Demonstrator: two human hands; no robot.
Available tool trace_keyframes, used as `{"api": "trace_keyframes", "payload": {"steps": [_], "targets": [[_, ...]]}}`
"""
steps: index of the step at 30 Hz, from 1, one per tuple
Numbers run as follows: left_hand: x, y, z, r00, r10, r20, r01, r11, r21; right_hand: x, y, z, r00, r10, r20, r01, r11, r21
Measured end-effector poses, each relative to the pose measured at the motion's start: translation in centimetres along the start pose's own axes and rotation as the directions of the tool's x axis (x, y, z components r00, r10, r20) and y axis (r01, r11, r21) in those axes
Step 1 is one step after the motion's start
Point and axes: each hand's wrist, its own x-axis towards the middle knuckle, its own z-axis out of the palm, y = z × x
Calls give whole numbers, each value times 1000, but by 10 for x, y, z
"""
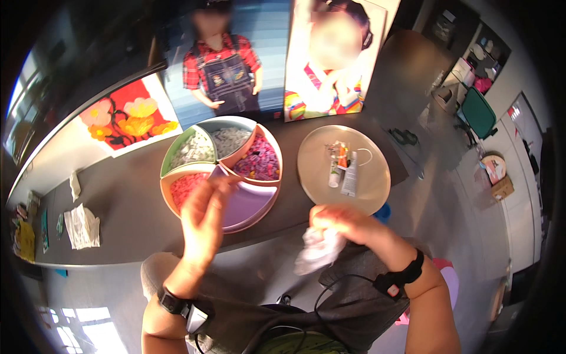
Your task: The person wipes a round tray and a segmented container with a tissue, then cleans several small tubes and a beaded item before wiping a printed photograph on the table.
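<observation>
A round divided tray stands on the dark tabletop, its compartments holding small pink, white, grey and purple pieces. The purple compartment at the front shows bare plastic. My left hand is over the tray's front, fingertips close together near its centre; whether they pinch something small cannot be told. My right hand grips a crumpled whitish cloth or tissue in front of the table edge. Just beyond that hand lies a round beige plate bearing a white tube, a smaller tube and an orange item.
Behind the tray stand a flower picture and two large portrait prints. A crumpled white tissue lies at the left of the tabletop, a smaller one behind it. A blue object shows beside the plate.
</observation>
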Motion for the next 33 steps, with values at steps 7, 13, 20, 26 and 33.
{"api": "trace_keyframes", "payload": {"steps": [7, 13, 20, 26, 33], "targets": [[-26, -46, 103, 647, 360, 673, -628, 752, 201, -53, 22, -125, 716, 19, -698, -239, 946, -219], [-32, -81, 139, 600, 181, 780, -746, 480, 462, -26, 80, -129, 698, 290, -655, -600, 737, -313], [-32, -79, 138, 597, 89, 797, -750, 413, 516, 4, 72, -111, 709, 272, -650, -689, 461, -559], [-16, -63, 110, 654, 230, 721, -621, 708, 336, -7, 60, -133, 650, 496, -576, -689, 705, -170], [-12, -25, 98, 814, -251, 524, 319, 947, -41, -30, 7, -93, 951, 276, -136, -273, 961, 41]]}}
